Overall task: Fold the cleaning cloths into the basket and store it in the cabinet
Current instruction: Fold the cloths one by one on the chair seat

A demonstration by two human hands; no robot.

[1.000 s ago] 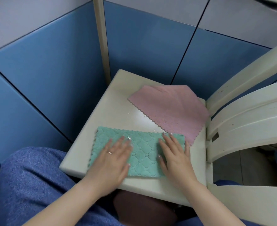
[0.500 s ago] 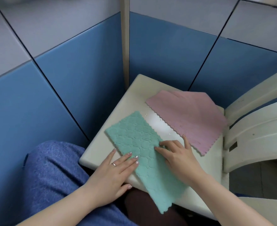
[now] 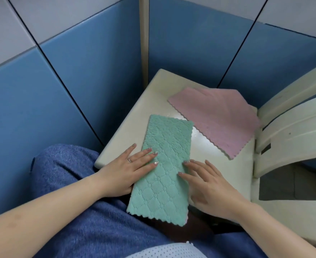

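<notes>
Lower centre of the frame, green cloth: the green cloth lies as a folded strip between the two hands, its far half on the small white table, its near end hanging off the table's front edge over the person's lap.
Long axis: it runs from the bottom of the frame up toward the middle, tilted slightly right at the top; the zigzag edge is at the near, overhanging end.
Left hand: the left hand lies flat with straight, spread fingers, its fingertips resting on the strip's left edge about halfway along; it grips nothing.
Right hand: the right hand lies flat too, fingers loosely spread, fingertips touching the strip's right edge at much the same height; it holds nothing.
Nearer hand: neither by much; both flank the middle of the strip, so by my reckoning the next fold goes across the long axis, near end brought up to far end.
Pink cloth: the pink cloth lies spread and unfolded on the table to the upper right of the green one, its lower left edge just beside the green strip's far corner, not overlapping as far as I can tell.
Containers: no basket and no cabinet are in view, so nothing is stored yet.
Right of frame: a pale slatted chair stands against the table.
</notes>
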